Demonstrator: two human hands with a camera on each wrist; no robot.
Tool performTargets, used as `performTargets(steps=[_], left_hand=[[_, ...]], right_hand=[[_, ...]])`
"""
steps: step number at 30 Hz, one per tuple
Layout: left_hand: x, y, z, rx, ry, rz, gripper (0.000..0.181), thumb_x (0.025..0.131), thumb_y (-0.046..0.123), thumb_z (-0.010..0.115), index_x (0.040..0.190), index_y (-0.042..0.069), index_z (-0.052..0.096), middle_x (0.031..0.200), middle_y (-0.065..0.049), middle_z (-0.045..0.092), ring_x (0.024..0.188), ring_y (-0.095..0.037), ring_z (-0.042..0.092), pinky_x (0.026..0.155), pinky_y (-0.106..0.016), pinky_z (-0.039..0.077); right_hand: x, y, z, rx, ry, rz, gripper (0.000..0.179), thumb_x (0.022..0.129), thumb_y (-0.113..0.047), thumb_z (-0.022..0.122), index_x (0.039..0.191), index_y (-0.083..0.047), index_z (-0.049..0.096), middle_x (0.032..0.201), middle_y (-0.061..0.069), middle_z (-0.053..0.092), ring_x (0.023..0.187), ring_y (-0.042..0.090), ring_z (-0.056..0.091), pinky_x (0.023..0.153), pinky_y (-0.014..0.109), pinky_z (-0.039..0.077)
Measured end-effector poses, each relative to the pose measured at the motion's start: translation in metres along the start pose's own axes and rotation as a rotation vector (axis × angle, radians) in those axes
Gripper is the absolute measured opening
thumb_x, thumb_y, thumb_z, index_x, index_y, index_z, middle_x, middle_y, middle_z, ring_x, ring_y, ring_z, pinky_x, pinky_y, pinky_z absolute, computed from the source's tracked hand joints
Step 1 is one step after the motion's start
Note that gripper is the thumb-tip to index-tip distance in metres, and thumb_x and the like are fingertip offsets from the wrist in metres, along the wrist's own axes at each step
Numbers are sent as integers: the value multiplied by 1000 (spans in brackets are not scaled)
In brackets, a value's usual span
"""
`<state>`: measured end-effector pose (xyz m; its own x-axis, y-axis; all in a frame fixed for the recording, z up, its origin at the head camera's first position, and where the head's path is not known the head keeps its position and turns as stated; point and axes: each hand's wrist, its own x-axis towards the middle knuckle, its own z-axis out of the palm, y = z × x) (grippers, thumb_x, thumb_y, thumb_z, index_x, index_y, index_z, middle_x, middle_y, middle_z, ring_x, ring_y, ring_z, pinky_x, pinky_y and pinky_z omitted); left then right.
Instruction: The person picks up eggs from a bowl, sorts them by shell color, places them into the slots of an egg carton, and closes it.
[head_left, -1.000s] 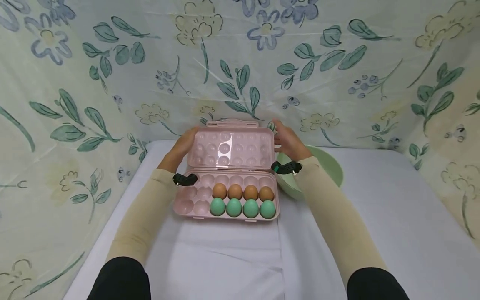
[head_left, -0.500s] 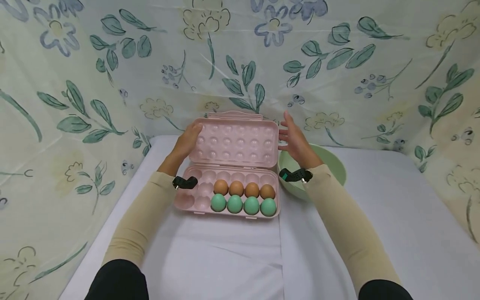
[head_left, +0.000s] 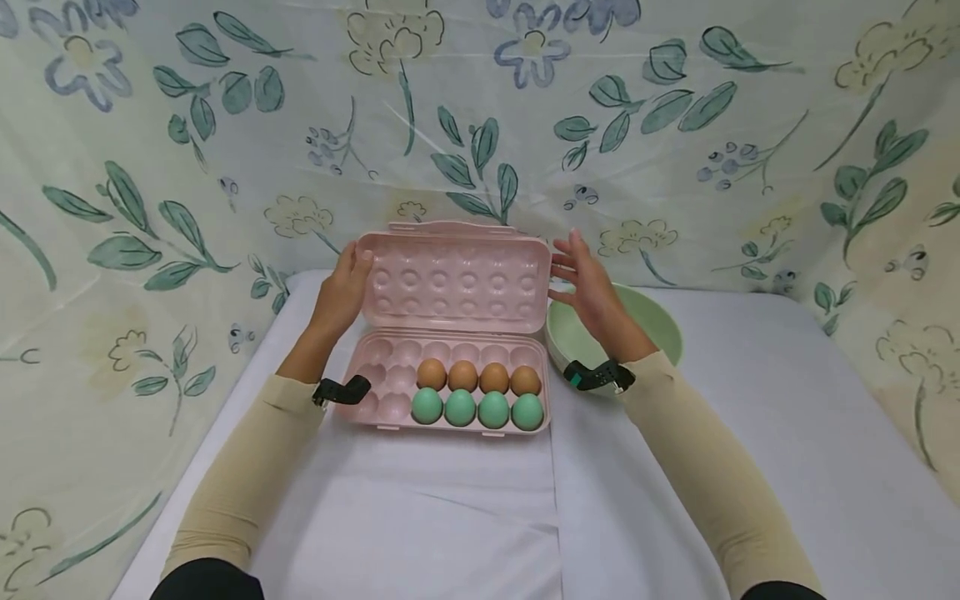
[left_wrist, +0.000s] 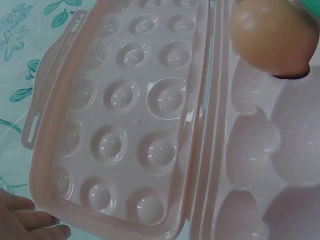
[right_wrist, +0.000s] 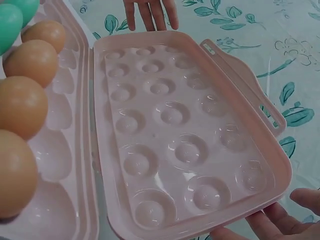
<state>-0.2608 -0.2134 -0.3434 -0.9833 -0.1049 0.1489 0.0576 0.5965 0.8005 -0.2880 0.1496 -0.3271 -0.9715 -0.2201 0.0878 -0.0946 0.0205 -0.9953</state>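
A pink plastic egg carton (head_left: 378, 423) lies opened out on the cloth, its dimpled lid (head_left: 457, 287) tilted up at the back. Four-across rows of brown eggs (head_left: 462, 375) and green eggs (head_left: 460, 408) fill the front right cups. My left hand (head_left: 341, 292) is at the lid's left end; the right wrist view shows its straight fingers (right_wrist: 152, 15) right at that edge. At the opposite end is my right hand (head_left: 588, 287), fingers spread and loosely extended, with fingertips (right_wrist: 270, 225) along the lid's rim in the right wrist view.
A light green bowl (head_left: 652, 325) stands right of the carton, partly behind my right hand. The white-covered table (head_left: 450, 508) meets a floral cloth backdrop (head_left: 480, 100) just behind the lid. Several cups at the carton's left and back rows hold no eggs.
The lid has risen a little and stands more upright. My left hand has shifted left and my right hand slightly outward. The eggs keep their places; the head view has shifted slightly.
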Motion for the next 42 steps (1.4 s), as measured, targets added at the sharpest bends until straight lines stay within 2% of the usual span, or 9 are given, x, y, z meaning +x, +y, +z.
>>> performTargets(steps=[9, 14, 20, 25, 28, 34, 39, 42], left_hand=[[-30, -7, -1, -20, 85, 67, 74, 100, 60, 24, 157, 17, 7, 158, -12, 20, 143, -35, 23, 114, -53, 20], [-41, -6, -1, -59, 144, 107, 67, 100, 59, 23, 157, 26, 7, 159, -7, 21, 143, -33, 25, 113, -56, 21], [-57, -5, -1, -49, 192, 142, 66, 102, 55, 22, 156, 19, 14, 158, -5, 23, 144, -29, 23, 114, -52, 21], [-71, -4, -1, -37, 201, 131, 65, 102, 54, 24, 155, 17, 20, 155, -9, 31, 141, -33, 29, 111, -58, 24], [-79, -3, -4, -43, 204, 122, 62, 102, 53, 24, 151, 17, 28, 151, -10, 38, 139, -34, 34, 109, -61, 25], [-97, -4, -14, -48, 177, 132, 55, 104, 46, 25, 143, 10, 37, 143, -18, 48, 133, -38, 41, 106, -65, 27], [-115, -10, -22, 18, 162, 154, 55, 104, 47, 23, 146, 13, 36, 139, -20, 51, 130, -42, 44, 100, -65, 33], [-127, -12, -26, 85, 158, 154, 55, 104, 47, 23, 148, 16, 34, 135, -22, 54, 119, -42, 51, 88, -60, 40]], right_hand=[[-26, 3, 5, -61, -30, -91, 71, 100, -57, 31, 151, -8, 30, 148, 16, 34, 137, 32, 33, 108, 54, 33], [-40, 1, 6, -79, -44, -153, 65, 102, -51, 31, 152, -8, 28, 149, 14, 34, 138, 32, 31, 110, 54, 30], [-55, 5, 7, -91, -75, -218, 61, 104, -44, 29, 152, -6, 27, 152, 13, 32, 140, 30, 30, 112, 52, 25], [-67, 13, 6, -95, -108, -273, 59, 105, -38, 31, 151, -1, 26, 153, 15, 30, 142, 29, 28, 115, 51, 19], [-76, 15, 6, -115, -98, -305, 57, 105, -35, 33, 149, 1, 30, 150, 16, 33, 140, 30, 31, 115, 45, 22], [-95, 22, 7, -245, -78, -399, 45, 104, -18, 36, 145, 2, 36, 144, 17, 42, 135, 30, 38, 112, 27, 29], [-110, 28, 5, -299, -100, -434, 41, 104, -10, 35, 143, 1, 39, 143, 16, 45, 136, 27, 38, 112, 27, 30], [-122, 31, 5, -335, -126, -424, 39, 104, -9, 35, 142, 0, 41, 143, 16, 45, 136, 27, 39, 111, 25, 30]])
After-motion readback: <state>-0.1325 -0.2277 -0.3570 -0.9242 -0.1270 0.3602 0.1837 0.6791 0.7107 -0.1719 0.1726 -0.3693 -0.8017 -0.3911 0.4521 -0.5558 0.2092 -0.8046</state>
